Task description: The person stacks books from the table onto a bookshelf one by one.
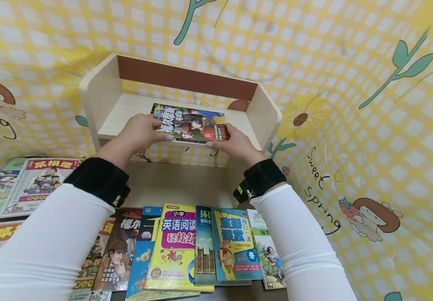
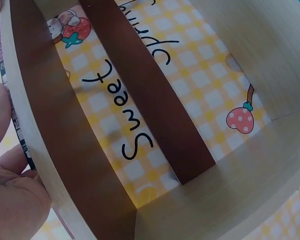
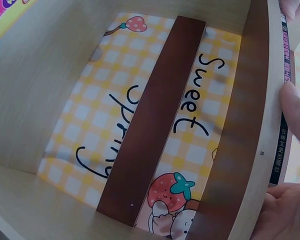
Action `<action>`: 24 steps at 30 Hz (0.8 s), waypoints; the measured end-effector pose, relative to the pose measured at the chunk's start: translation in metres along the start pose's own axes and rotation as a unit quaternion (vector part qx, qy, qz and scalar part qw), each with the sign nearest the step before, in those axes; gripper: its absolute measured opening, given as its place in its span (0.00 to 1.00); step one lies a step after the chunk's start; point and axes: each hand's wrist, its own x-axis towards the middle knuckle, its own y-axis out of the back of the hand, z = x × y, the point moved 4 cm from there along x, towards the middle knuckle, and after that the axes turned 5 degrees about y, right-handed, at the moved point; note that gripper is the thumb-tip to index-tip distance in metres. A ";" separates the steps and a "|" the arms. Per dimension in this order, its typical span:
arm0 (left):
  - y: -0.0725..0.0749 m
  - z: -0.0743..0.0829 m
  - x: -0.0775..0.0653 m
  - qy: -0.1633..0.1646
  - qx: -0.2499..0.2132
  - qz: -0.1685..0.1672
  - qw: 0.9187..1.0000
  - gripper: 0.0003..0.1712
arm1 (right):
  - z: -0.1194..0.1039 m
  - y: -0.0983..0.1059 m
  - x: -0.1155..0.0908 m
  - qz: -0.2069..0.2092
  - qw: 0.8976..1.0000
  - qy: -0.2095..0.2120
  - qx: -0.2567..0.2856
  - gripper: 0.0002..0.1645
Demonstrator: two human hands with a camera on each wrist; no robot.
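Note:
A comic-style book (image 1: 192, 123) with a dark, colourful cover lies flat, face up, on the upper board of a pale wooden shelf (image 1: 135, 104). My left hand (image 1: 143, 131) holds its left end, thumb along the near edge. At the right end, my right hand (image 1: 235, 142) grips it the same way. The dark book spine (image 2: 17, 125) shows at the shelf's front edge in the left wrist view, beside the left hand (image 2: 15, 200). In the right wrist view, fingers of the right hand (image 3: 287, 212) are by the spine (image 3: 282, 135).
Below the shelf, several books lie on a dark table, among them a yellow English reader (image 1: 175, 251), a blue book (image 1: 237, 246) and a detective book (image 1: 120, 251). Magazines (image 1: 45, 184) lie at the left. Upright side panels (image 1: 101, 98) bound the shelf; checked cloth hangs behind.

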 end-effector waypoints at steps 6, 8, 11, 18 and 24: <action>-0.006 0.003 -0.001 0.018 -0.038 -0.006 0.999 0.40 | 0.002 0.001 -0.001 -0.009 1.000 0.000 0.014 0.55; -0.010 0.003 -0.001 0.019 -0.043 -0.005 0.999 0.41 | 0.004 0.000 -0.001 -0.009 1.000 -0.002 0.013 0.54; -0.015 0.001 0.000 0.018 -0.040 0.001 0.999 0.41 | 0.007 -0.003 -0.002 -0.009 1.000 -0.007 0.014 0.55; -0.020 0.005 0.005 0.004 -0.049 0.010 0.999 0.40 | 0.015 -0.003 -0.003 0.020 0.999 -0.026 -0.012 0.57; -0.026 0.012 0.013 0.002 -0.096 0.006 0.995 0.47 | 0.023 0.000 -0.005 0.045 0.998 -0.025 -0.039 0.55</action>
